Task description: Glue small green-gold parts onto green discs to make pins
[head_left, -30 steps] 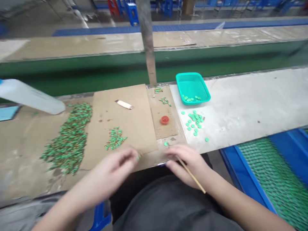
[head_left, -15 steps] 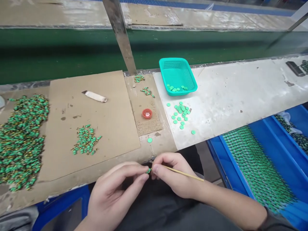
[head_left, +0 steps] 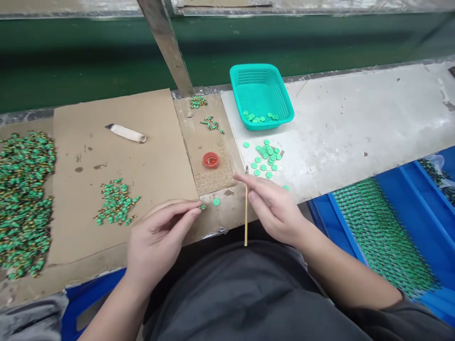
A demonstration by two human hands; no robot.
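My left hand [head_left: 158, 232] pinches a small green-and-gold piece [head_left: 202, 207] between thumb and fingertips, above the table's front edge. Just right of that piece lies a single green button-like disc [head_left: 216, 202]. A thin wooden stick with a dark tip [head_left: 246, 213] is held between the thumb and fingers of my right hand [head_left: 273, 203], its tip pointing away from me. Beyond my hands sits a small red cup [head_left: 211, 160] with a little liquid in it. Several green discs [head_left: 269, 151] are scattered on the white surface past my right hand.
A turquoise basket [head_left: 262, 125] holds some green discs. On the cardboard [head_left: 152, 156] lie a wrapped blade-like tool [head_left: 127, 133] and a small pile of green-and-gold pieces [head_left: 115, 201]. A big heap [head_left: 26, 203] covers the far left. Blue trays [head_left: 401, 203] stand at the right.
My hands have moved apart and forward over the table edge. The right hand has taken the stick away from the small piece, turning it to point forward.
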